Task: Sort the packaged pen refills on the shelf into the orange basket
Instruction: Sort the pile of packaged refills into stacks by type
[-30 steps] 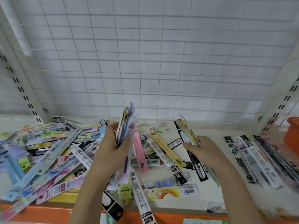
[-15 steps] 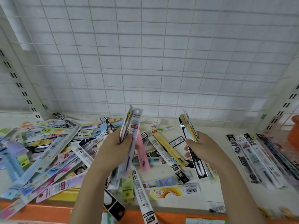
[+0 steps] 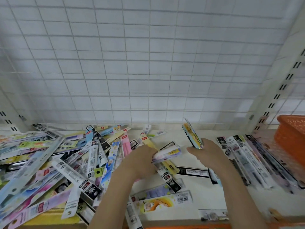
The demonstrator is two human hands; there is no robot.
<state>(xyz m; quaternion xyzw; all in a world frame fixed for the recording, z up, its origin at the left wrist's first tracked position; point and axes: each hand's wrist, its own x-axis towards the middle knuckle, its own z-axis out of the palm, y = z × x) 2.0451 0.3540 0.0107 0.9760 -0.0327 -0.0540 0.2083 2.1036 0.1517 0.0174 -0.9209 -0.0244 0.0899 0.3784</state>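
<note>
Now the left hand (image 3: 142,160) has dropped from where it held its packets upright half a second ago; its bundle of packets (image 3: 166,154) lies tipped over to the right, nearly flat and just above the shelf (image 3: 206,192), with the fingers curled round the near end. The right hand (image 3: 208,152) has barely shifted and its grip keeps a second small bunch of packets (image 3: 192,136) standing on edge, pinched between thumb and fingers. The two bundles are close, the tip of the left one pointing toward the right hand, so this looks like a handover or a merging of the two bunches into one, though nothing has been passed yet. The view has also swung right, and the orange basket (image 3: 292,138) now shows much more fully at the far right of the shelf, just beyond a row of refills (image 3: 244,159) laid side by side. The big loose heap of refills (image 3: 54,162) covers the left half of the shelf, untouched by either hand. As a judgement, sorting is far from done: most packets are on the shelf, and the held ones need carrying right to the basket.
</note>
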